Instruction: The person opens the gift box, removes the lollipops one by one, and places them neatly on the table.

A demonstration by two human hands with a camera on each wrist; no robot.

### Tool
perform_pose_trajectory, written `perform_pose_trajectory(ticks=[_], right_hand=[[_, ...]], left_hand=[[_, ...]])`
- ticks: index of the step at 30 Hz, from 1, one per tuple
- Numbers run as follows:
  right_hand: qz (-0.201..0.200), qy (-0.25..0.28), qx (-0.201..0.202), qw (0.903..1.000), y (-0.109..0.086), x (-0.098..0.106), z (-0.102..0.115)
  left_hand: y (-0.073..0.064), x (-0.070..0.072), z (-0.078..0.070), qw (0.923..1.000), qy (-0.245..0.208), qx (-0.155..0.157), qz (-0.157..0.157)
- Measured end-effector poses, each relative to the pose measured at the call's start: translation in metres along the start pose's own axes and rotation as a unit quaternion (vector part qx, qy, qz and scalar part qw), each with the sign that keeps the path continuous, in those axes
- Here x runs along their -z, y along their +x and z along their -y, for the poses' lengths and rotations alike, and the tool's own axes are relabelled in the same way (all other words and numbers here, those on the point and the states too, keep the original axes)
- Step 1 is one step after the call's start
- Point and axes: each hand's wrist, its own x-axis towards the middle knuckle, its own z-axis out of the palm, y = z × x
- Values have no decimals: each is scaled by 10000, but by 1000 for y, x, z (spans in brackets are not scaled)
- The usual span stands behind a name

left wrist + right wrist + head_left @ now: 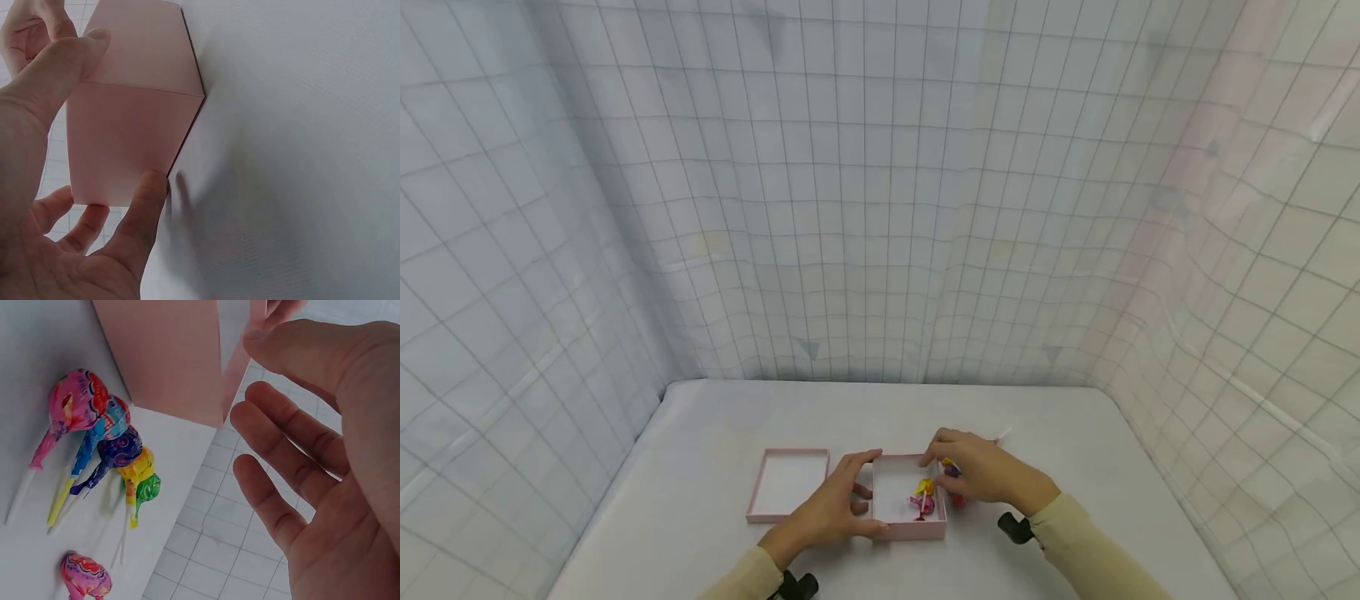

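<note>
A shallow pink open box (913,531) with a white inside stands on the table in the head view. At its left side my left hand (831,508) holds it, with the thumb on the near wall and the fingers spread along the left wall. Inside the box's right part lie a yellow lollipop (926,486) and a pink lollipop (927,505). Over the right rim hovers my right hand (985,471), fingers loosely bent with no lollipop between them. In the right wrist view its thumb is at the rim.
A matching pink lid (788,483) lies inside up, left of the box. Right of the box, several wrapped lollipops lie in a row, among them a purple lollipop (119,449) and a green one (149,489). Another pink lollipop (86,575) lies apart. Gridded cloth walls surround the table.
</note>
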Motion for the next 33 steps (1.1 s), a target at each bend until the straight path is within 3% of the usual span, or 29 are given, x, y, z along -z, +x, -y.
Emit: perform_pose_trajectory(ticks=[8,15,18,24,33], right_hand=[[551,-369,385,9971,21,-2,9],[1006,-1175,585,9862,39,-5,18],[1178,-1437,479,9814,44,-6,21],[1510,-1429,90,9781,51,-9,31],[1464,-1751,-197,9734,53,-13,40]], left_hand=[[4,7,-5,9989,450,-125,61],[3,9,-5,9992,352,-124,149],[2,9,-5,9993,302,-170,131],[0,9,-6,9994,237,-238,80],[0,8,-5,9997,162,-199,63]])
